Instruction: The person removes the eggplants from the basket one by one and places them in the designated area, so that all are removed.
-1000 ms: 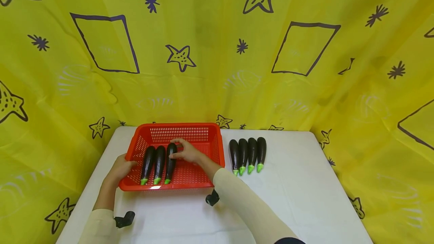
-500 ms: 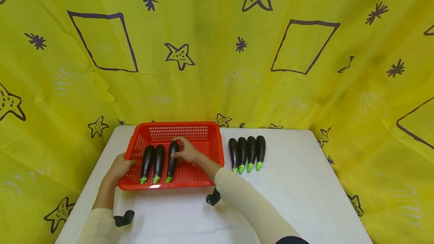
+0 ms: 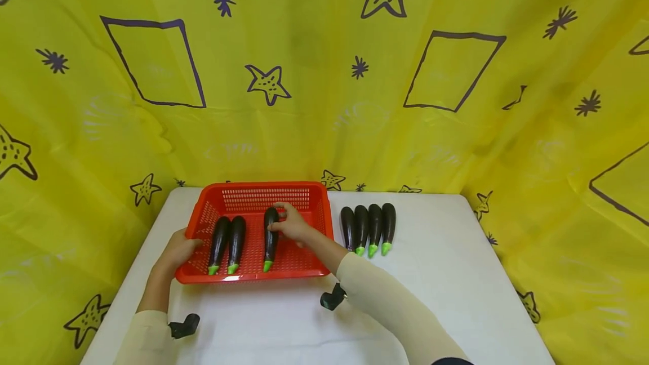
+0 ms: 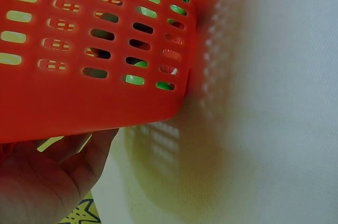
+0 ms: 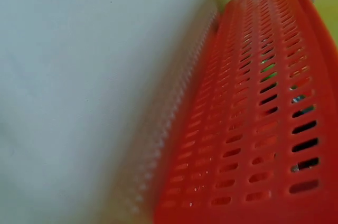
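Observation:
A red perforated plastic basket [image 3: 299, 270] stands at the left of the table. My left hand [image 3: 181, 249] grips its left rim; in the left wrist view the fingers of that hand [image 4: 58, 176] reach under the rim. Inside the basket, my right hand [image 3: 294, 225] holds a dark eggplant [image 3: 271, 241] by its thick upper part, green stem end towards me. Two more eggplants, one at the far left [image 3: 219, 244] and one beside it [image 3: 236, 244], lie side by side. The right wrist view has mostly the basket's front wall [image 5: 248, 129].
Several eggplants [image 3: 375, 230] lie in a row on the white table [image 3: 446, 292], right of the basket. A yellow patterned curtain [image 3: 314, 128] hangs behind the table and along its sides. A black wrist mount [image 3: 185, 325] sits by the left sleeve.
My right hand has moved to the right inside the basket with the eggplant, widening the gap from the other two. My left hand stays on the rim.

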`<action>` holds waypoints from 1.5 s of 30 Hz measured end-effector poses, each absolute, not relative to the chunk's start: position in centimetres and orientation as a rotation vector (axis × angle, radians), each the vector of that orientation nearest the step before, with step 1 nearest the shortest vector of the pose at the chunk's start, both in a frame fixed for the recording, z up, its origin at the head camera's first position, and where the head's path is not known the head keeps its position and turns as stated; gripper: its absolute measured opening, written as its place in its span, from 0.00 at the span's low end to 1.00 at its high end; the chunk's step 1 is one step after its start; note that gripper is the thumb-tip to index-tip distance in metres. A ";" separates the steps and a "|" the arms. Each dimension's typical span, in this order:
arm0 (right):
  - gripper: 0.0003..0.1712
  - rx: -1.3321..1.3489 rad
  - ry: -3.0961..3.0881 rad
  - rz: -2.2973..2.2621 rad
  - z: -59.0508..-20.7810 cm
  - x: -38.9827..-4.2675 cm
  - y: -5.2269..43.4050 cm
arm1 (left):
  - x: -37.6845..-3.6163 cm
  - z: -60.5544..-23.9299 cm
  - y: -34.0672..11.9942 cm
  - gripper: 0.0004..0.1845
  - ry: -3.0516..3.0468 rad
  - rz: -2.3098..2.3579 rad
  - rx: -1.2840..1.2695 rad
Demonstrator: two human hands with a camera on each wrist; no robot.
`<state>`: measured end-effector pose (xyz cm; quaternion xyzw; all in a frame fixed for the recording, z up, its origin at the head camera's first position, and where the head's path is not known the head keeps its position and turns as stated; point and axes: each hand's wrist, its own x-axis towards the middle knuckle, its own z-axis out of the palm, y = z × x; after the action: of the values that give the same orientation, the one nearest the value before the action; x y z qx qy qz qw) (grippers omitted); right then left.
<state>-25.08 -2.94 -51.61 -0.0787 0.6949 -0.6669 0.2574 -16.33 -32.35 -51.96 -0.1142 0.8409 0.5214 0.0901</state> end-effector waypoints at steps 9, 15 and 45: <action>0.37 -0.169 1.881 -1.857 -50.2 -24.5 -1.2 | -16.2 -51.9 -32.5 0.24 2.488 1.548 -0.344; 0.38 -0.163 1.859 -1.893 -49.5 -24.4 0.0 | -16.2 -52.0 -32.4 0.24 2.491 1.551 -0.349; 0.37 -0.211 1.841 -1.964 -47.3 -23.6 5.1 | -16.2 -51.8 -32.3 0.24 2.492 1.536 -0.357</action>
<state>-23.56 5.13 -47.34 -0.0761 0.6654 -0.7097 0.2188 -16.17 -32.32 -51.76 -0.1204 0.8410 0.5186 0.0962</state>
